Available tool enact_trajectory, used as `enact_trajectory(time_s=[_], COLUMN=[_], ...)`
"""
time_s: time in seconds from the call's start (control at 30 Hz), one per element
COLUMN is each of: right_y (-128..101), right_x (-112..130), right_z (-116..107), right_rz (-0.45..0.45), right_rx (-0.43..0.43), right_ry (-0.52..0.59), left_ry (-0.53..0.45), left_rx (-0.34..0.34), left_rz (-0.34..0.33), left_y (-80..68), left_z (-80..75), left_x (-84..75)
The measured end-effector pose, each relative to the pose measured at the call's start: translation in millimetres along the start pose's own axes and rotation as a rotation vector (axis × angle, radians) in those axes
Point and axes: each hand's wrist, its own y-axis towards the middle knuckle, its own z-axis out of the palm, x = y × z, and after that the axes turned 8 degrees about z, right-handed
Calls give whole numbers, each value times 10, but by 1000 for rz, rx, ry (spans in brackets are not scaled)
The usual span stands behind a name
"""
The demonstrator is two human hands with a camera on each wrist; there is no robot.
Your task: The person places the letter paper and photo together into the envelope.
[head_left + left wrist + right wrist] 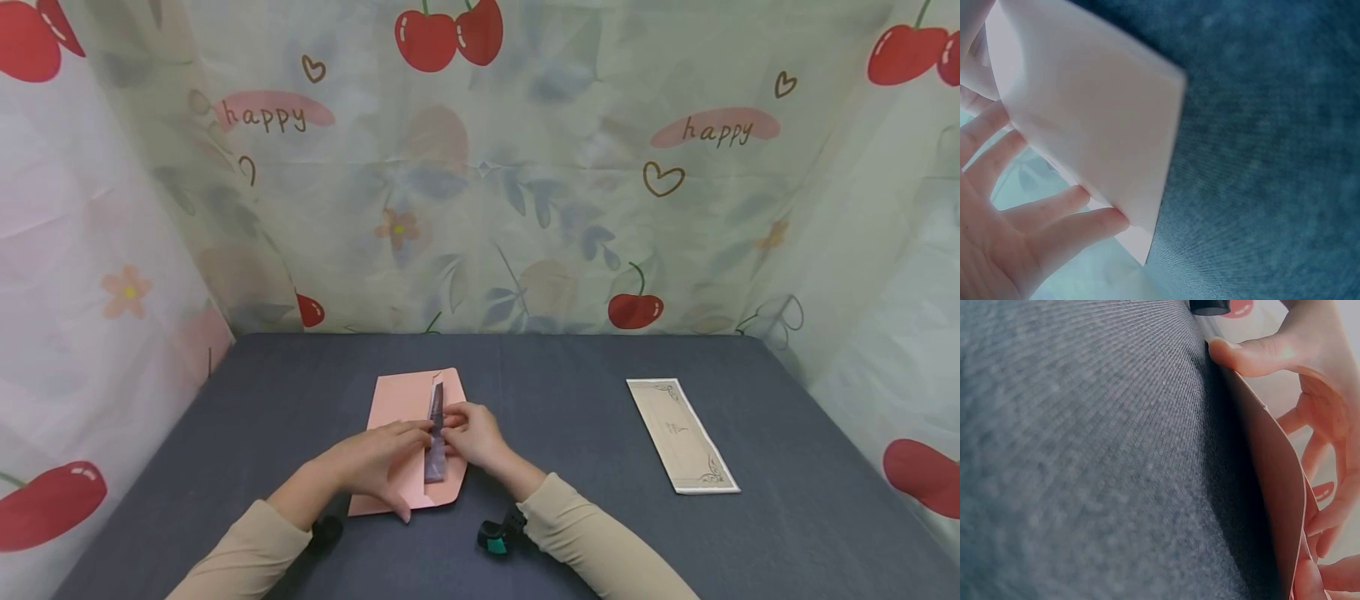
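Hands: left hand [371,462] and right hand [471,433] pinch dark strip [434,433] on pink envelope [397,400] | beige card [681,435] well apart, right

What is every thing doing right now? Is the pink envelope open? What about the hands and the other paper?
Pink envelope: lying on the table, flap open, a dark strip showing along the flap.
Left hand: resting on the envelope, fingers pinching at its flap.
Right hand: pinching the envelope's flap edge.
Cream card: lying flat, untouched, off to the right.
Grey table: covered in cloth, holding everything.
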Motion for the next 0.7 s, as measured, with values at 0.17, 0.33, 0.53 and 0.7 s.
enact_trajectory(time_s=[0.17, 0.33, 0.53, 0.7], right_y=[2, 5, 10, 13], right_x=[0, 4, 8, 10], right_z=[17, 32, 45, 49], right_rz=[-1, -1, 10, 15], right_rx=[0, 1, 5, 6], right_ry=[1, -4, -4, -7], left_ry=[-1, -6, -4, -1], left_rx=[1, 9, 16, 17], left_rz=[0, -12, -23, -24], left_y=[-1, -1, 0, 0], left_z=[-4, -8, -8, -15], left_x=[-8, -16, -24, -29])
